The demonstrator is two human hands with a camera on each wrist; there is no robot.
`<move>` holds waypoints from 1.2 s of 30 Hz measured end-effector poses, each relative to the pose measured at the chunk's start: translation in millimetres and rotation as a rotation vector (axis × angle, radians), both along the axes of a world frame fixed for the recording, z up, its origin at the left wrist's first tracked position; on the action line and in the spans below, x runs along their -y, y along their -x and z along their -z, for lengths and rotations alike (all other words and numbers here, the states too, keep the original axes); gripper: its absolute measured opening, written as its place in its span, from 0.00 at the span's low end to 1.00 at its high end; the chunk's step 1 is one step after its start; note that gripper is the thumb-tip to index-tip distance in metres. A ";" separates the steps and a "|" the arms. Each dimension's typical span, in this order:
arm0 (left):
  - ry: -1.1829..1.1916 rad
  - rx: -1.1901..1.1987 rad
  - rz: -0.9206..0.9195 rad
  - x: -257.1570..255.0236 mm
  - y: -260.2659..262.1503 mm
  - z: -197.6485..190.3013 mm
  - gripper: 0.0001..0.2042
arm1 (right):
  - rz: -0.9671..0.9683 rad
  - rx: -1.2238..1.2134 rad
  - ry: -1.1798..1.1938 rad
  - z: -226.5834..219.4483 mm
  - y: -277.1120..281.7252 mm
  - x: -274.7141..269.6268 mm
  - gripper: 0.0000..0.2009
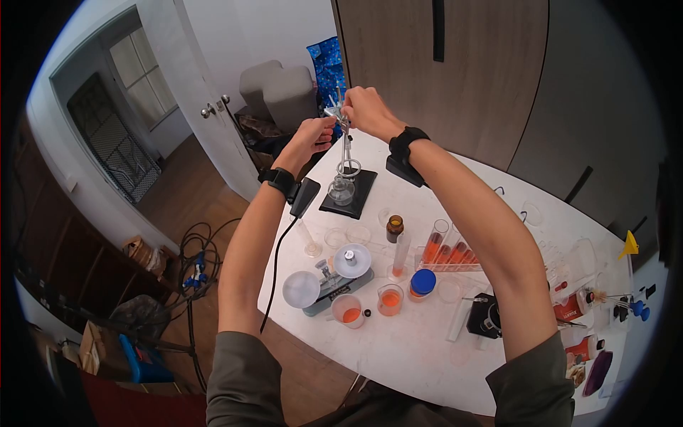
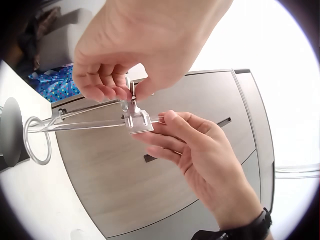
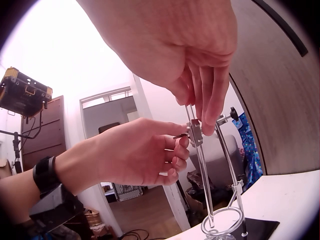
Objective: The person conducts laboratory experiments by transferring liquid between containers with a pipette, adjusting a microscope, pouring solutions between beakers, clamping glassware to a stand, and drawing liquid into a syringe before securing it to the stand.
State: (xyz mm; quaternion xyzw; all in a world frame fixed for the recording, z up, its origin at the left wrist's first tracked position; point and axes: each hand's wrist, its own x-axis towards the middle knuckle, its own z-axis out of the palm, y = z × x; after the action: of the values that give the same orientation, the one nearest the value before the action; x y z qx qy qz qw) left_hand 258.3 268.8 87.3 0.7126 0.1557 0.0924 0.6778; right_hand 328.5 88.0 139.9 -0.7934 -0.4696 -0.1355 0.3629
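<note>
A retort stand with a black base stands at the table's far end, carrying a metal ring above a clear glass flask. Near its top, a metal clamp surrounds an upright clear glass tube. My left hand pinches the clamp's small screw between thumb and forefinger, the other fingers curled loosely below. From above, my right hand pinches the upper end of the tube just over the clamp. In the left wrist view the right hand's fingers lie close beside the clamp.
Nearer on the white table are a two-pan balance, beakers of orange liquid, a blue-lidded jar, a brown bottle and a rack of test tubes. A wooden cabinet stands behind. A black cable hangs from the left wrist camera.
</note>
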 end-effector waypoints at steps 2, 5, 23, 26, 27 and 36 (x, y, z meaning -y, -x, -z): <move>0.014 0.008 -0.009 10.3 5.8 -5.4 0.10 | 0.002 -0.007 -0.005 4.1 -3.2 -2.8 0.10; 0.027 0.032 -0.004 13.9 8.9 -7.9 0.08 | 0.005 -0.010 -0.011 5.4 -5.8 -5.9 0.10; -1.469 0.609 -0.083 9.9 15.0 -17.7 0.09 | 0.003 -0.011 -0.023 3.4 -5.7 -2.6 0.09; -1.708 0.758 -0.154 19.1 21.1 -18.8 0.10 | 0.007 -0.015 -0.004 3.5 -7.7 -3.1 0.08; -1.750 0.762 -0.176 21.2 23.5 -19.3 0.10 | 0.014 -0.011 0.007 3.6 -9.2 -4.0 0.08; -0.651 -0.056 -0.003 6.2 16.8 -22.5 0.25 | -0.042 -0.047 0.042 -4.8 -0.4 5.0 0.07</move>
State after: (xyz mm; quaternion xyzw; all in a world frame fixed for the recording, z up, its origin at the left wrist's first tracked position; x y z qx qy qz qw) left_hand 241.5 262.7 109.8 0.8939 0.1376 0.1189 0.4098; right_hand 328.9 83.0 144.7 -0.7937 -0.4801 -0.0993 0.3601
